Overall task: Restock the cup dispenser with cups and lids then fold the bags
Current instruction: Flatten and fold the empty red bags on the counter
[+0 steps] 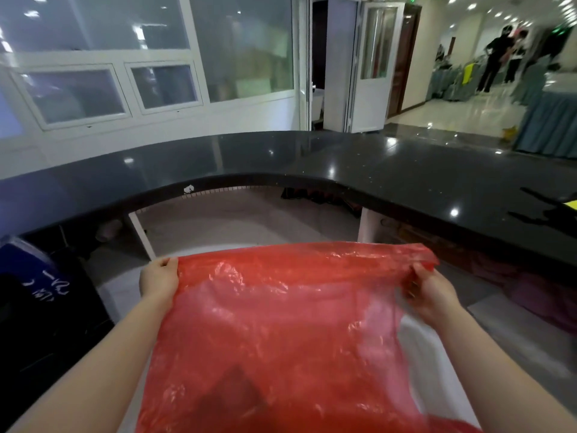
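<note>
Evidently mid-fold, the red plastic bag (281, 323) hung spread below the black worktop (343, 160); left hand (158, 280) and right hand (429, 292) each pinched a top corner; keeping both corners level and taut would have served best.

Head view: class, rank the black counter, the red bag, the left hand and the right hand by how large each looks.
1. black counter
2. red bag, nearer the camera, so this order is unsure
3. left hand and right hand, alike
</note>
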A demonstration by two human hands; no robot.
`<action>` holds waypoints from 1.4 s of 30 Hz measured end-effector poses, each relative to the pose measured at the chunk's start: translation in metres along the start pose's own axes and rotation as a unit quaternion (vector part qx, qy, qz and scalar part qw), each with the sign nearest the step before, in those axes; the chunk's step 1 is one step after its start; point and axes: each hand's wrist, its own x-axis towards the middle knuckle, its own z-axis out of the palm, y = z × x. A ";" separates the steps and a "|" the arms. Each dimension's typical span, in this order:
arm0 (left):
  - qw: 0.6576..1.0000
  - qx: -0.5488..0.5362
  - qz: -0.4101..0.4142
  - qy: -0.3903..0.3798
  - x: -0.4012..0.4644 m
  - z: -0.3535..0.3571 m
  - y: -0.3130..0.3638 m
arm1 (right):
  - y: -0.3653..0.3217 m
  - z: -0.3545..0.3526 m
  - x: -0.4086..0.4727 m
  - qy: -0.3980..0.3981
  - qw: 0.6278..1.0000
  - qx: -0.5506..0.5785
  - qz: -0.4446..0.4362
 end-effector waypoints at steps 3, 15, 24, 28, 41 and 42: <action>0.996 0.068 0.060 -0.004 0.007 -0.007 0.003 | -0.006 -0.009 0.004 0.036 0.999 0.008 -0.012; 0.993 0.087 0.070 -0.026 0.014 -0.014 -0.001 | -0.005 -0.034 0.019 0.134 0.989 -0.027 0.050; 0.992 0.094 0.085 -0.012 0.008 -0.010 -0.010 | -0.004 -0.024 0.013 0.140 0.985 0.100 -0.005; 0.995 0.072 0.070 0.001 -0.003 -0.004 -0.011 | 0.002 -0.016 0.012 0.154 0.988 -0.004 -0.006; 0.928 0.249 0.231 -0.151 -0.038 0.031 -0.033 | 0.049 0.034 -0.018 0.027 0.847 -0.483 -0.222; 0.911 0.291 0.236 -0.172 -0.042 0.037 -0.036 | 0.057 0.042 -0.021 -0.005 0.828 -0.516 -0.221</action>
